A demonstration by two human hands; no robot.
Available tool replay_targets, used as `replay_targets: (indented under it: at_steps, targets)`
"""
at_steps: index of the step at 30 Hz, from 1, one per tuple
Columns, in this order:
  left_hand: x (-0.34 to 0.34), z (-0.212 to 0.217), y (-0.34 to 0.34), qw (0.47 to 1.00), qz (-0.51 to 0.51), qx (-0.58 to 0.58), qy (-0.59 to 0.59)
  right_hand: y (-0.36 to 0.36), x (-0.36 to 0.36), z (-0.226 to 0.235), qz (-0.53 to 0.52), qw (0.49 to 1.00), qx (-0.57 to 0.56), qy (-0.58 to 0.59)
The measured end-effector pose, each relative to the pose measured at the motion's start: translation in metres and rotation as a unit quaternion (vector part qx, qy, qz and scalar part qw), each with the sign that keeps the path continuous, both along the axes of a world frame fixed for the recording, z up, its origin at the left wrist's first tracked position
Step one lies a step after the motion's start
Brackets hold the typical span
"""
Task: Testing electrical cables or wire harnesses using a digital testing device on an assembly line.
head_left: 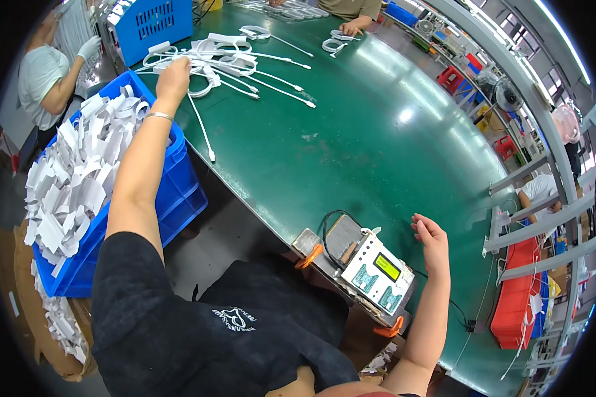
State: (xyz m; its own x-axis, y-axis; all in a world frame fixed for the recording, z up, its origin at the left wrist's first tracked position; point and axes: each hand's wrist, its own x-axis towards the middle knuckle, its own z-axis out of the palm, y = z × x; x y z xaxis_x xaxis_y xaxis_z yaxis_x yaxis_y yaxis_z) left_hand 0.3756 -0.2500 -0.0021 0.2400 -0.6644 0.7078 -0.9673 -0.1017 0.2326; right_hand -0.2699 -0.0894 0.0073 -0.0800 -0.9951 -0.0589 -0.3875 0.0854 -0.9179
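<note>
Coiled white cables [225, 59] lie in a loose pile at the far left of the green table, their connector ends pointing right and toward me. My left hand [174, 78] reaches into the near-left side of this pile, its fingers closed on a white cable and partly hidden by the back of the hand. Over the table's right side, my right hand [432, 239] is held with fingers loosely apart and nothing in it. Nearest to that hand stands a white tester box [379, 272] with a lit yellow-green screen and green circuit boards on its face.
A blue crate [191, 193] heaped with white paper strips [79, 165] stands left of the table [324, 152]. Orange clamps [309, 257] sit at the table's near edge. A blue machine [153, 30] is at the far left. Across the table, another person's hand [356, 25] is beside coiled cables [334, 45].
</note>
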Motion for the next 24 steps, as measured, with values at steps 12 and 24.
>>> replay_targets:
  at_steps: [12,24]
  targets:
    - [-0.25,0.051,0.136,0.848,-0.526,-0.068,0.001,0.107,0.147,0.029,0.191,0.953,-0.067,-0.227]
    - [-0.248,-0.022,0.19,0.928,-0.253,0.097,0.256,0.193,0.071,0.018,0.049,0.853,-0.359,-0.376]
